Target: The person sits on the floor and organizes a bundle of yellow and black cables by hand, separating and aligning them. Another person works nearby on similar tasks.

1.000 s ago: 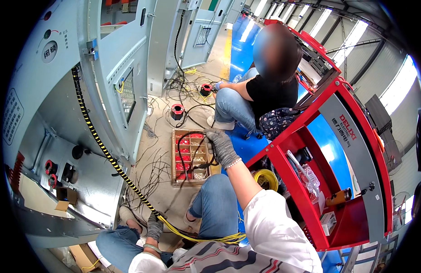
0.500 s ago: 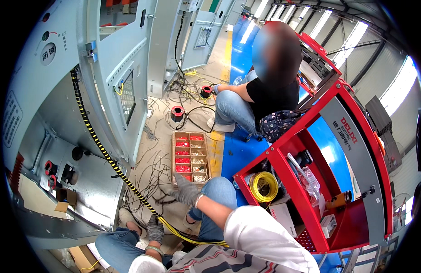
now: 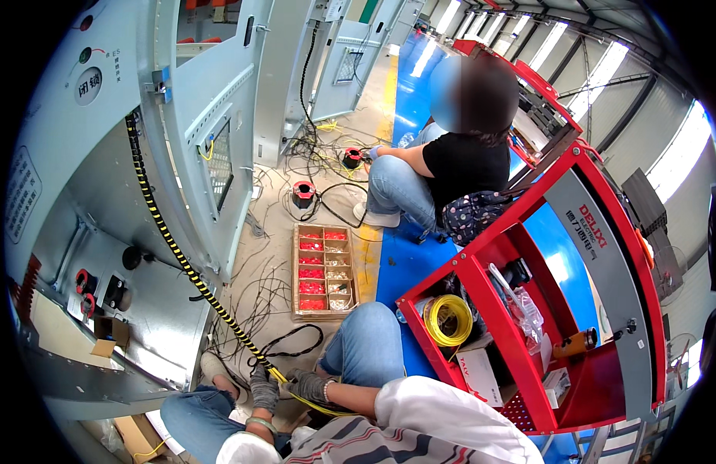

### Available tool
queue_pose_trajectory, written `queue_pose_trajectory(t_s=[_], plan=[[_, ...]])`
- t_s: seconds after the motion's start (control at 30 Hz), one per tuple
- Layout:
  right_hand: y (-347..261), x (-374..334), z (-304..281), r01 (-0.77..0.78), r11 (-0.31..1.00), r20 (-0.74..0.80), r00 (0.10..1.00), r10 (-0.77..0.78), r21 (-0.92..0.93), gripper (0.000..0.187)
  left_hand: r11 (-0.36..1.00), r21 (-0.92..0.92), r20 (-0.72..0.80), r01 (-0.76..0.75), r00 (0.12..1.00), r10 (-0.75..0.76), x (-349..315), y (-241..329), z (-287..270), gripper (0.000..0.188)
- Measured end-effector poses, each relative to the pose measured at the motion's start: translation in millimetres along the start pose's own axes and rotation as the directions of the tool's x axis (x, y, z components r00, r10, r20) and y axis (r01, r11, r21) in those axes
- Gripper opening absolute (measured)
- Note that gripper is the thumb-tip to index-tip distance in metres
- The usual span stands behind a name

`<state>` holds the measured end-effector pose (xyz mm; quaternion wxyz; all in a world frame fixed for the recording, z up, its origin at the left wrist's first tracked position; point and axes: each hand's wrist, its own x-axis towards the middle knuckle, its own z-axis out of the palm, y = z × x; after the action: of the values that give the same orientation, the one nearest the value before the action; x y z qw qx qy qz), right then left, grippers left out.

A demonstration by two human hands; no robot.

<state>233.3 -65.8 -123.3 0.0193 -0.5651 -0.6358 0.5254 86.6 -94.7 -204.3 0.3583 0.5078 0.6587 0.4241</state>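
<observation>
A bundle of yellow wires [image 3: 277,374], wrapped in black spiral wrap [image 3: 166,242], slants down from the cabinet toward my lap. My left hand [image 3: 264,389], in a grey glove, is closed around it near the wrap's lower end. My right hand [image 3: 308,386], gloved too, is beside the left with fingers curled against the yellow wires; its fingertips are partly hidden. Just beyond the hands, a loose black loop [image 3: 302,328] curves out from the bundle.
A divided wooden box [image 3: 325,313] of small red and clear packets sits on the floor ahead. On the right stands a red cart [image 3: 468,288] holding a yellow wire coil [image 3: 449,340]. A co-worker [image 3: 468,164] sits farther off. Open cabinet doors [image 3: 211,116] flank the left; loose black wires litter the floor.
My right hand has moved back from near the wooden box to the wire bundle beside my left hand. A black loop now stands out above the hands. My left hand stays on the bundle.
</observation>
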Motion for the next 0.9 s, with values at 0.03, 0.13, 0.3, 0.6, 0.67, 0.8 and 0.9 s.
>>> queue_pose_trajectory(t_s=[0.03,0.13,0.3,0.6,0.67,0.8,0.9], plan=[[-12.0,-2.3,-7.3,0.04,0.995,0.039,0.999,-0.036,-0.093,0.041,1.0,-0.008,0.007,0.009,1.0,-0.009,1.8,-1.6,0.0,0.037],[-2.1,11.6,1.5,0.105,0.981,0.116,0.99,-0.086,-0.162,0.038,0.995,0.091,-0.034,-0.036,0.999,0.039,-1.3,9.0,-1.6,0.037],[37.9,35.2,23.7,0.415,0.87,0.266,0.899,-0.347,-0.267,0.02,0.996,-0.005,0.023,0.084,0.996,-0.084,3.2,-14.2,5.0,0.039],[-18.2,-5.7,-4.3,0.09,0.995,0.273,0.957,-0.1,0.049,0.017,0.996,0.015,0.076,0.091,0.993,-0.092,-10.5,6.0,-1.3,0.028],[-18.8,-8.5,-16.4,-0.033,0.999,0.229,0.973,0.028,0.015,0.02,0.995,0.071,0.092,0.073,0.993,-0.079,-5.6,35.8,-9.0,0.027],[15.2,3.5,-3.2,0.081,0.936,-0.033,0.995,-0.098,-0.342,0.028,0.956,-0.018,0.162,0.293,0.944,-0.286,-3.5,37.9,-5.9,0.029],[6.5,-1.0,-5.3,0.181,0.907,-0.102,0.966,-0.236,-0.379,0.034,0.941,0.115,0.176,0.318,0.926,-0.334,0.5,86.7,-17.3,0.052]])
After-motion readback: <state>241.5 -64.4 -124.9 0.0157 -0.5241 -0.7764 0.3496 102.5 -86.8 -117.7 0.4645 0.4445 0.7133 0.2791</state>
